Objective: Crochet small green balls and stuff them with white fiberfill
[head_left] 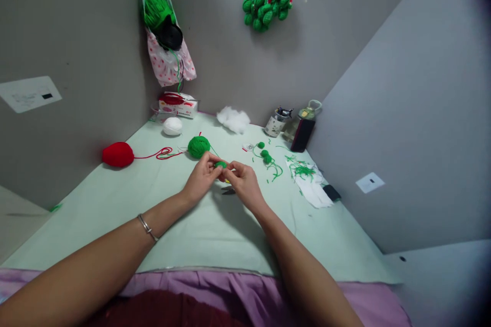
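Note:
Between my two hands is a small green crocheted piece (220, 164), pinched in the fingertips above the middle of the table. My left hand (201, 176) grips its left side with curled fingers, and my right hand (243, 184) closes on its right side. A strand runs toward it from the green yarn ball (198, 146), just beyond my left hand. Dark scissor blades (228, 190) show below my hands; a bit of yellow beside them is mostly covered by my fingers. Whether the scissors touch my right hand, I cannot tell.
Red yarn (118, 155) and white yarn (172, 126) lie left. White stuffing (233, 119) sits at the back. Small green balls (264, 155), thread scraps on white paper (312, 189) and a dark phone-like slab (303, 135) stand right. Green crocheted pieces (266, 2) hang above.

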{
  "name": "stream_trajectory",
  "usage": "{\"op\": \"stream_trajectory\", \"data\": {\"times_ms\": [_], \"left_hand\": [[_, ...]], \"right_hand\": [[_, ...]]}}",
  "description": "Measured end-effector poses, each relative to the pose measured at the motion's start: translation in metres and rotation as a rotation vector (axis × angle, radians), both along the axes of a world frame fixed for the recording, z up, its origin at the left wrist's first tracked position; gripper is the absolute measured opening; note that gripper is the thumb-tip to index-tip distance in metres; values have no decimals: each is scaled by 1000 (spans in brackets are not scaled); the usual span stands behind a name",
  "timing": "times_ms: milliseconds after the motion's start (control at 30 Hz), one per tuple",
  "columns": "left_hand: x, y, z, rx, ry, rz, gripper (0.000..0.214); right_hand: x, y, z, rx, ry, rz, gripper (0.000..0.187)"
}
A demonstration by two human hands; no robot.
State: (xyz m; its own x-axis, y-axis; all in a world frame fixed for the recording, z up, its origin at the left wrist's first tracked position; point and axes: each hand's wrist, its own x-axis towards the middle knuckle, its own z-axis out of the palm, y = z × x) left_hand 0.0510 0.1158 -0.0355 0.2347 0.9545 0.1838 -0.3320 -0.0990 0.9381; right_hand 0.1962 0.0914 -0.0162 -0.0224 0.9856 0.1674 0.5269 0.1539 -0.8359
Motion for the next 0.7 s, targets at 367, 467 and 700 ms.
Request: {"op": "stream_trajectory", "data": {"times_ms": [367,467,700], "left_hand": [[-3,3,1,-32,-49,-90,37],[-5,6,-1,-43,-34,-80,37],[-7,6,-1,-97,-44,-11,38]], "right_hand": [[5,-2,9,-20,126,90,25],[1,-9,11,-1,110,123,21],[-12,-17,4,103,43,99,13]]}}
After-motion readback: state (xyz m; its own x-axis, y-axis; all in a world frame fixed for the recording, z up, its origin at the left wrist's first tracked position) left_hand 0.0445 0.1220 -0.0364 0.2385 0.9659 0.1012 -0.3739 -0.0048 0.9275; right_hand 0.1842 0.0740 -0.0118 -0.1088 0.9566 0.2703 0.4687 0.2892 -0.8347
